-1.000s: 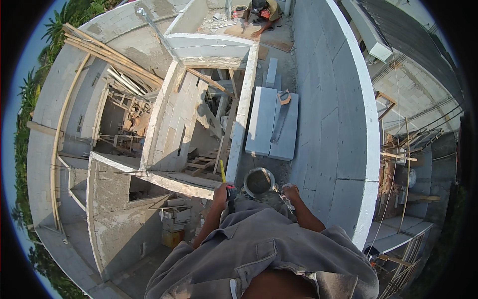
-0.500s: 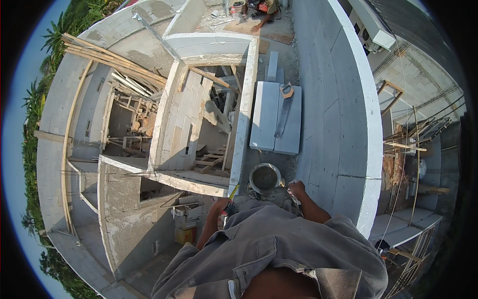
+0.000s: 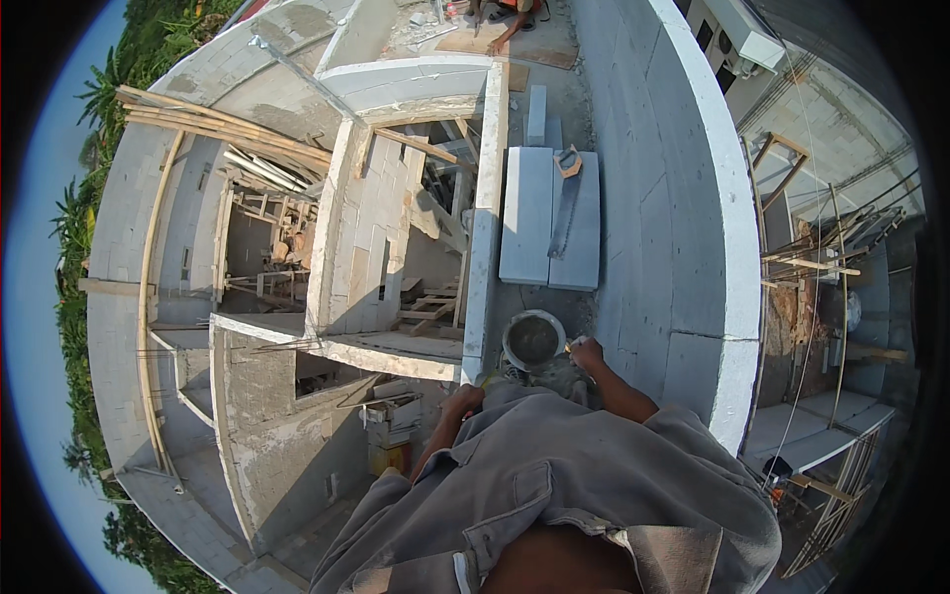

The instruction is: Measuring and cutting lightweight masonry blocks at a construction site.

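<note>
My left hand (image 3: 462, 401) is closed beside the near end of the low white block wall (image 3: 475, 342). A short bit of yellow tape shows at its fingers, and the tape measure's body is hidden under the hand. To the right, my right hand (image 3: 588, 354) is closed on something small with a pale yellowish end, too small to name. Its fingers are near the rim of a round bucket (image 3: 508, 342) holding grey mortar. Beyond the bucket lie large pale blocks (image 3: 526, 218). A handsaw (image 3: 566, 210) with a wooden handle rests on them.
A tall block wall (image 3: 732, 257) curves along my right. Left are half-built rooms with wooden scraps (image 3: 430, 315), bamboo poles (image 3: 228, 124) and a rough plastered wall (image 3: 252, 416). At the far end, another person's hand (image 3: 498, 46) reaches to a board (image 3: 475, 40) on the floor.
My left hand has moved right and slightly up, and less yellow tape shows. My right hand has risen beside the bucket. The whole view has shifted slightly.
</note>
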`<state>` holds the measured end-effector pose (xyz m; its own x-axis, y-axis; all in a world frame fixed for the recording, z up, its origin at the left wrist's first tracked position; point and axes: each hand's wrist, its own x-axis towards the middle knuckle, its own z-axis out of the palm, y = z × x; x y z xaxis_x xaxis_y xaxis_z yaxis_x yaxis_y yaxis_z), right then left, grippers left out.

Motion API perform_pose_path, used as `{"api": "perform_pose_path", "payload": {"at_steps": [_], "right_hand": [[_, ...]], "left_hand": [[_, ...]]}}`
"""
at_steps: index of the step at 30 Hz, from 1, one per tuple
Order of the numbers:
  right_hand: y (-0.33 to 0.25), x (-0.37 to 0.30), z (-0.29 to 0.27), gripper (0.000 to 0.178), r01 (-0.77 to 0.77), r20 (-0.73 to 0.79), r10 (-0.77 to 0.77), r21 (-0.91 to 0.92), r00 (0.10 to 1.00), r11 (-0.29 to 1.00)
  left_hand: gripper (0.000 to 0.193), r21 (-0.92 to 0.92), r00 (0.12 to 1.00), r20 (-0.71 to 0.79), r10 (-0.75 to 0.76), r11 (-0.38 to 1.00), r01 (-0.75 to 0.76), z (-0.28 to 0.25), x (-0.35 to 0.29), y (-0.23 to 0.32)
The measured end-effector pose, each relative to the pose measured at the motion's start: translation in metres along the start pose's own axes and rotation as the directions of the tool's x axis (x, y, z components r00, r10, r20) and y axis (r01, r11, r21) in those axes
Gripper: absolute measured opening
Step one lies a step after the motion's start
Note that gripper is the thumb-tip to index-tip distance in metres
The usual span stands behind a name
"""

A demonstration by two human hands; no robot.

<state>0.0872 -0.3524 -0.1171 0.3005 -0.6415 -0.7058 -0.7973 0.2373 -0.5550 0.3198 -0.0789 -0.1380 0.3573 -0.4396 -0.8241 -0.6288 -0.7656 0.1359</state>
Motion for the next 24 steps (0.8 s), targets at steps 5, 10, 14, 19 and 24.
{"api": "perform_pose_path", "payload": {"at_steps": [5,10,14,19,24], "right_hand": [[0.033,0.023,0.003,0.028,0.046,-0.038,-0.050,-0.116,0.998,0.992],[0.012,0.027,0.021,0.031,0.053,0.009,-0.053,-0.037,0.999,0.998],[0.034,0.038,0.028,0.023,0.086,-0.039,-0.093,-0.146,0.995,0.985],[0.027,0.025,0.021,0.027,0.119,-0.089,-0.139,-0.200,0.986,0.973],[0.012,-0.010,0.006,0.031,0.105,-0.082,-0.125,-0.213,0.989,0.971]], "left_hand": [[0.031,-0.215,0.998,0.043,-0.050,0.975,0.058,-0.042,-0.033,0.056],[0.033,0.072,0.957,-0.191,0.219,0.975,-0.208,-0.057,-0.045,0.044],[0.043,-0.675,0.985,-0.123,-0.124,0.738,0.009,-0.097,-0.078,0.074],[0.030,-0.917,0.982,-0.055,-0.180,0.397,0.022,-0.120,-0.087,0.065],[0.035,-0.907,0.957,-0.257,-0.135,0.375,-0.191,-0.134,-0.098,0.063]]}}
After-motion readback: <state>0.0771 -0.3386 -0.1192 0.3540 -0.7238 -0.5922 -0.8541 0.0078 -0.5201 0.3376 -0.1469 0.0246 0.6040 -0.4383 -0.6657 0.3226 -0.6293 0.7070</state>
